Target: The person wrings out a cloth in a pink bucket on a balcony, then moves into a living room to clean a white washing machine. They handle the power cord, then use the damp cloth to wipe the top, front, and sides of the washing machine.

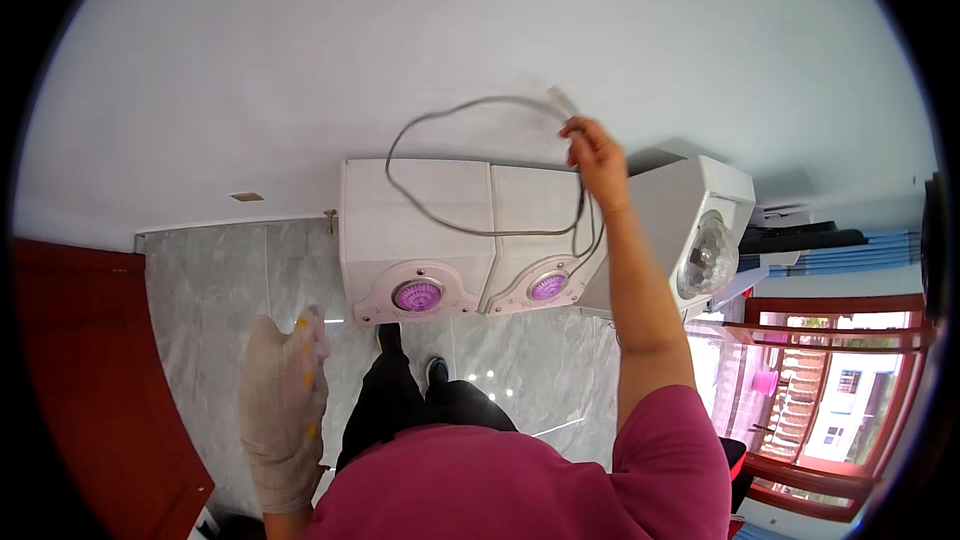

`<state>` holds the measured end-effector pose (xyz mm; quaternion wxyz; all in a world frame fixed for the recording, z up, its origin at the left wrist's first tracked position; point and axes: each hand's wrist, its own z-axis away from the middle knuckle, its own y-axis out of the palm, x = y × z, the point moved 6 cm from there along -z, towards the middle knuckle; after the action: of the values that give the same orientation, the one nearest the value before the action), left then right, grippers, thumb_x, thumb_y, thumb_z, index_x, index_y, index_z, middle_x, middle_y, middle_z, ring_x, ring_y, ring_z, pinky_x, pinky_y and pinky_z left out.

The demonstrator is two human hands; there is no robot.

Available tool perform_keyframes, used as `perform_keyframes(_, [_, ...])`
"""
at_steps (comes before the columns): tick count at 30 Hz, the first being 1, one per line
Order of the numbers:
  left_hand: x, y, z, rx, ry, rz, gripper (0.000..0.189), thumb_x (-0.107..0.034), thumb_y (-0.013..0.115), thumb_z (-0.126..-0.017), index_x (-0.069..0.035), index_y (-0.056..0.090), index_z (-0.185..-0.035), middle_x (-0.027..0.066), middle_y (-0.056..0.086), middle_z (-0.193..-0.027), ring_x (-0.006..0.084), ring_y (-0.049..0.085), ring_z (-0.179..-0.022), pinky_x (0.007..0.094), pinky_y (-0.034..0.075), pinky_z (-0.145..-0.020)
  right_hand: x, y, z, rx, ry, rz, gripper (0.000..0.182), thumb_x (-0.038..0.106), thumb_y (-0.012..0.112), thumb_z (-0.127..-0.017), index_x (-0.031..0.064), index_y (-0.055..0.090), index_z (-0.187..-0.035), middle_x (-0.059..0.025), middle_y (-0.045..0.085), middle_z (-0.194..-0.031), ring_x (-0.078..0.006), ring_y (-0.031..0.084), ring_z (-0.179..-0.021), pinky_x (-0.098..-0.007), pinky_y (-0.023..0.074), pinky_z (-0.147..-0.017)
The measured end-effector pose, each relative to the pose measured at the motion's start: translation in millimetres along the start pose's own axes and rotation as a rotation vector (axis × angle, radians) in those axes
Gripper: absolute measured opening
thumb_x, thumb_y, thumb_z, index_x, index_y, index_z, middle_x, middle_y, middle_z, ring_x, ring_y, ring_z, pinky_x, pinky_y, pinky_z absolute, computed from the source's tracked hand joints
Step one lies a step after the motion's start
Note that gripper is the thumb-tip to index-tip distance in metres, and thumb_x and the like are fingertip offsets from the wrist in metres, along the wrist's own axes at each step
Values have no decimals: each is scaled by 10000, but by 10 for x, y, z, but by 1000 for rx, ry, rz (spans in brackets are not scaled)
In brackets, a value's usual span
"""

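My right hand (594, 154) is raised before the white wall, its fingers shut on a thin grey cable (465, 231). A pale plug-like end (559, 97) sticks up past the fingertips, slightly blurred. The cable hangs in a wide loop in front of two white speaker-like cabinets, a left one (416, 202) and a right one (532, 202), each with a round purple-lit part. Low on the left, my left hand is covered by a beige cloth mitt or cloth (283, 390) with yellow spots; its fingers are hidden.
A white box with a faceted clear dome (709, 255) stands right of the cabinets. A reddish-brown door (82, 360) is at far left, with a small door stop (330, 221) near the wall. Red-framed windows (832, 390) are at right. Grey marble-look tiles (525, 375) cover the floor.
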<state>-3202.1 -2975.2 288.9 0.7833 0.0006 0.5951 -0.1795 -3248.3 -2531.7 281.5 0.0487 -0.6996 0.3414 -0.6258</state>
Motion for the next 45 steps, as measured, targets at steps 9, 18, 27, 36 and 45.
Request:
perform_keyframes(9, [-353, 163, 623, -22, 173, -41, 162, -46, 527, -718, -42, 529, -880, 78, 446, -809, 202, 470, -724, 281, 389, -651, 1534, -1324, 387, -157, -253, -567, 184, 89, 460, -861, -8, 525, -1004, -63, 551, -812, -99, 454, -528, -199, 375, -491])
perform_keyframes(18, [-1044, 294, 1693, -204, 505, -109, 136, -40, 518, -736, -25, 519, -871, 62, 449, -824, 178, 462, -752, 262, 380, -681, 2013, -1792, 1485, -140, -145, -542, 167, 111, 547, -824, -17, 586, -925, -81, 615, -738, -55, 402, -443, -165, 321, -417])
perform_keyframes(27, [-1541, 418, 2564, -289, 826, -228, 112, -34, 508, -754, -7, 509, -862, 47, 452, -839, 153, 454, -781, 244, 372, -711, 2218, -1817, 2539, 30, -51, -384, 149, 128, 570, -809, -3, 606, -872, -67, 613, -670, -39, 385, -394, -161, 302, -379])
perform_keyframes(36, [-1485, 548, 1965, -107, 1206, -612, 106, -56, 488, -752, -41, 544, -840, 54, 507, -815, 160, 494, -761, 276, 401, -683, 1988, -1971, 3265, -114, 38, -393, 148, 107, 555, -797, -24, 581, -861, -82, 589, -664, -59, 389, -385, -170, 284, -350])
perform_keyframes(45, [-1228, 288, 226, -113, 1138, -646, 144, -137, 483, -753, -82, 577, -848, 72, 553, -836, 196, 530, -768, 320, 423, -681, 1444, -1874, 3929, -333, 233, -527, 118, 86, 545, -797, -18, 572, -845, -109, 585, -670, -68, 390, -380, -168, 280, -349])
